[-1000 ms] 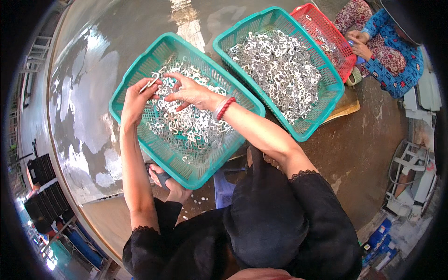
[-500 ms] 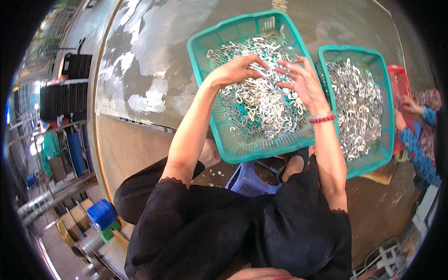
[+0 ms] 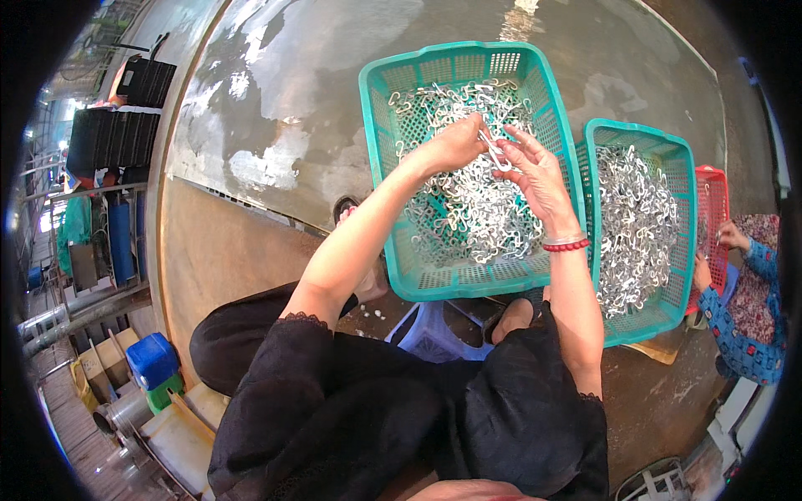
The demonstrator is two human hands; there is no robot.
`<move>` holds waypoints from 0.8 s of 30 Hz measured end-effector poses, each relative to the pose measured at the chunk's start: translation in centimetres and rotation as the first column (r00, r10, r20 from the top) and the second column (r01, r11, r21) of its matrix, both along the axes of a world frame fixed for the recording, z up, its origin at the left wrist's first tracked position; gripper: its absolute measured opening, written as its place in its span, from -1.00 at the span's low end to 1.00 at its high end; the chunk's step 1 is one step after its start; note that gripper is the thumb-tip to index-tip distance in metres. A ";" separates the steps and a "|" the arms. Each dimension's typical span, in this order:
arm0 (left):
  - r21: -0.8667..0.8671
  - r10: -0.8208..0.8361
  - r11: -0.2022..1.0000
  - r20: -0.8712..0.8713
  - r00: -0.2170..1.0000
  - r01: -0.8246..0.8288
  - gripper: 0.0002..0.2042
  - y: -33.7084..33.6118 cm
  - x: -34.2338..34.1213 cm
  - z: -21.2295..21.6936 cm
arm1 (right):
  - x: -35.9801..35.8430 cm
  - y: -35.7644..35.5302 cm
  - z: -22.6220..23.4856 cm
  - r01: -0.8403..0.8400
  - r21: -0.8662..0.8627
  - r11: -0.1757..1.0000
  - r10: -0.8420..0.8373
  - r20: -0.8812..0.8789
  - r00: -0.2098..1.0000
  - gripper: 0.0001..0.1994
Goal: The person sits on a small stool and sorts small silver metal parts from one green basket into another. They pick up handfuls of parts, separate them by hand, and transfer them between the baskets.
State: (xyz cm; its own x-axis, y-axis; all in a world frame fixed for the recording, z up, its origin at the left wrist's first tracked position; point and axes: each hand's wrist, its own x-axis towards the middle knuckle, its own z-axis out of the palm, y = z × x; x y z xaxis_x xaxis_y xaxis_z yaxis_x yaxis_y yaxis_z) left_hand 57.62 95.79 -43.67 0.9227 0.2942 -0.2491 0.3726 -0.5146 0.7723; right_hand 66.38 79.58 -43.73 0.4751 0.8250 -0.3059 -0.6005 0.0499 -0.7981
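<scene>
Over a green plastic basket (image 3: pixel 468 288), both my hands meet above a loose heap of small S-shaped metal hooks (image 3: pixel 480 209). My left hand (image 3: pixel 457 144) pinches a pale metal hook (image 3: pixel 494 152) between thumb and fingertips. My right hand (image 3: pixel 539 179), with a red bead bracelet (image 3: pixel 565 245) at the wrist, has its thumb and some fingers at the lower end of that hook, while the index finger reaches outward. The fingers partly cover the hook, so whether it is one piece or two linked ones cannot be made out.
On the right stands a second green basket (image 3: pixel 687 250) full of similar hooks, beside a red basket (image 3: pixel 712 196). A co-worker's hands (image 3: pixel 733 236) are at the red one. A blue plastic stool (image 3: pixel 430 330) sits below my basket. Black crates (image 3: pixel 113 140) stand far left.
My hands were spread apart above the heap; now they have come together, with the left pinching a hook and the right at it. The view has shifted slightly, placing the baskets lower.
</scene>
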 end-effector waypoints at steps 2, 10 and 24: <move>-0.008 -0.012 1.000 0.053 0.999 0.013 -0.78 -0.9 -0.1 0.1 | 0.0 -0.1 -0.6 0.014 0.000 1.000 -0.014 0.020 1.000 -0.60; 0.118 0.059 0.988 0.277 0.959 -0.095 -0.68 -3.6 -0.9 1.4 | -0.8 -2.0 2.9 0.081 0.048 0.996 -0.071 -0.188 0.980 -0.63; 0.211 -0.029 0.974 0.479 0.877 -0.083 -0.80 -7.1 -3.2 6.8 | -0.1 -4.9 6.9 0.136 0.028 0.990 -0.135 -0.028 0.990 -0.70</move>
